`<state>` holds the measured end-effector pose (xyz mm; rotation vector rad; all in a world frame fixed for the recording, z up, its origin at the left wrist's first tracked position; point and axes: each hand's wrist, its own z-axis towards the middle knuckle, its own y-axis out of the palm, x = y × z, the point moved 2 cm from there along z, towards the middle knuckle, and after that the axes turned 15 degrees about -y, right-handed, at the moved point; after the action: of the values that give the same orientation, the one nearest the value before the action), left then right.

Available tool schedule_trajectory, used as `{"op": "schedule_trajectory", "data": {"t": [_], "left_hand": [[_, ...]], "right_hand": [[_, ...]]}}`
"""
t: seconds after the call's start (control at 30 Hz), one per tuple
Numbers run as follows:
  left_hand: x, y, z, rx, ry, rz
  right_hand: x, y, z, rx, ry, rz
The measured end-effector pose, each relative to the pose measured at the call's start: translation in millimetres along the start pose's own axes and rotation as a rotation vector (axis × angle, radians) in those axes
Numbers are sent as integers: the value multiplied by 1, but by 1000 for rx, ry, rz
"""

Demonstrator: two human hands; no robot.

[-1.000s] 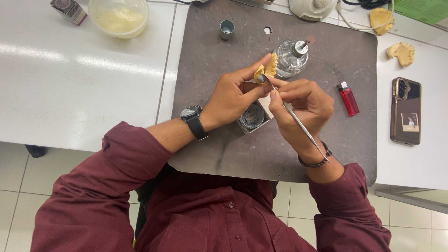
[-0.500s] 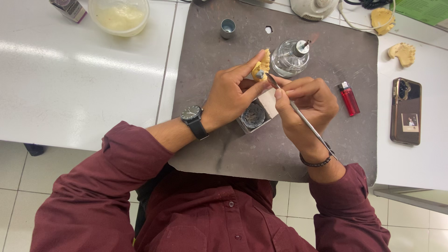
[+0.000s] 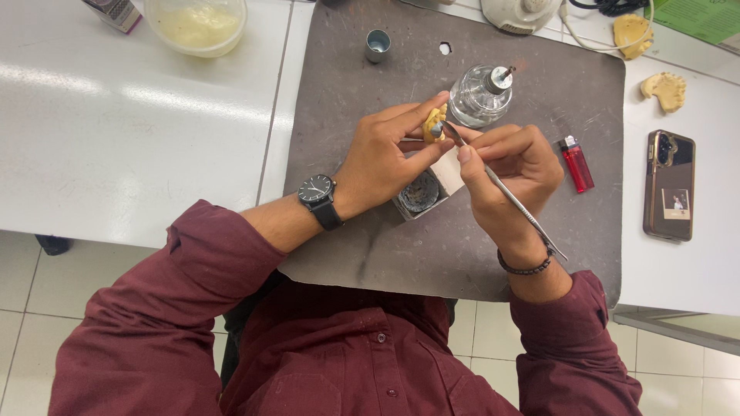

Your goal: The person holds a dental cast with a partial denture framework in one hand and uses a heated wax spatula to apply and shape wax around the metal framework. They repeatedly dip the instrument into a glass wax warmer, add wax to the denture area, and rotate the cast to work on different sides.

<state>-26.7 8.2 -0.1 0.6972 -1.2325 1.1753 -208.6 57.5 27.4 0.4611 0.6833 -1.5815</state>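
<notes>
Now hands press a thin steel spatula [image 3: 505, 192] against a lumpy yellow cast [image 3: 432, 123].

Small yellow wax piece [image 3: 433, 123], lumpy, pinched between fingertips of left hand [image 3: 385, 158], raised above grey mat. Slim metal instrument [image 3: 505, 192], long and straight, held pen-style in right hand [image 3: 512, 181], its tip touching the wax piece.

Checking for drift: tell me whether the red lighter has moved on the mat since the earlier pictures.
No. The red lighter lies in the same spot on the grey mat, right of the glass burner and left of the phone.
</notes>
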Motion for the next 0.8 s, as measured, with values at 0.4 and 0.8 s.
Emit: {"op": "schedule_trajectory", "data": {"t": [0.4,0.8], "left_hand": [[0,0,-1,11,23,9],[-10,9,0,-313,-227,-452]], "right_hand": [[2,-4,3,-24,-15,-9],[-7,-12,-1,38,-16,2]]}}
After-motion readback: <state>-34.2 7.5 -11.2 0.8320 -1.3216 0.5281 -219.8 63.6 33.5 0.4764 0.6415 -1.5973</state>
